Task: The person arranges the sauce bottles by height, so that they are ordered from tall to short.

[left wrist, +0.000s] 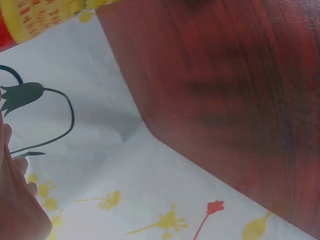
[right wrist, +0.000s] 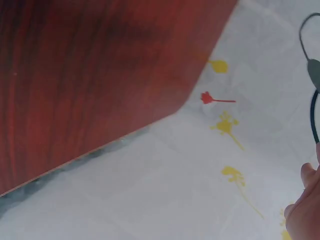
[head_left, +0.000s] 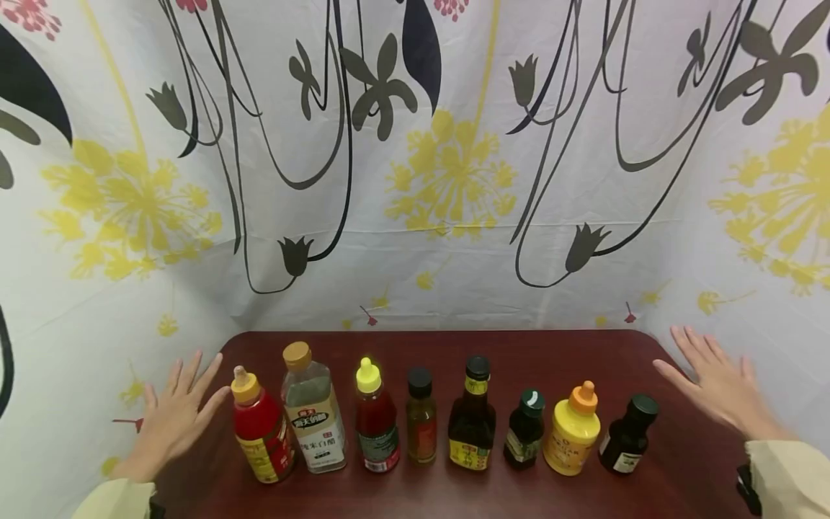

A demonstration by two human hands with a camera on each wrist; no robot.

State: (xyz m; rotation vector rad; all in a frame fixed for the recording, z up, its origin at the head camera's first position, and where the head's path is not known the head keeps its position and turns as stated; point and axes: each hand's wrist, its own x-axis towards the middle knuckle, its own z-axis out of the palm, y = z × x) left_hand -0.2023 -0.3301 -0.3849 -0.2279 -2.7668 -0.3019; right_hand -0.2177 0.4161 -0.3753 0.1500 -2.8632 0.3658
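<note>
My left hand [head_left: 173, 411], fingers spread, is at the table's left edge beside a red squeeze bottle [head_left: 262, 429] with a yellow cap. Past the right edge my right hand [head_left: 723, 386] is also spread and holds nothing; nearest to it stands a small dark bottle [head_left: 627, 436] with a dark green cap. Between them, in a row, stand a clear vinegar bottle [head_left: 315, 418], a dark red sauce bottle [head_left: 377, 425] with a yellow tip, a slim black-capped bottle [head_left: 421, 418], a soy-sauce-like dark bottle [head_left: 472, 414], a small green-capped bottle [head_left: 525, 432] and a yellow squeeze bottle [head_left: 572, 432].
The bottles stand upright on a dark red wooden table [head_left: 415, 497] with rounded far corners. A white cloth [head_left: 447, 288] printed with flowers and stems hangs behind the table and along both sides.
</note>
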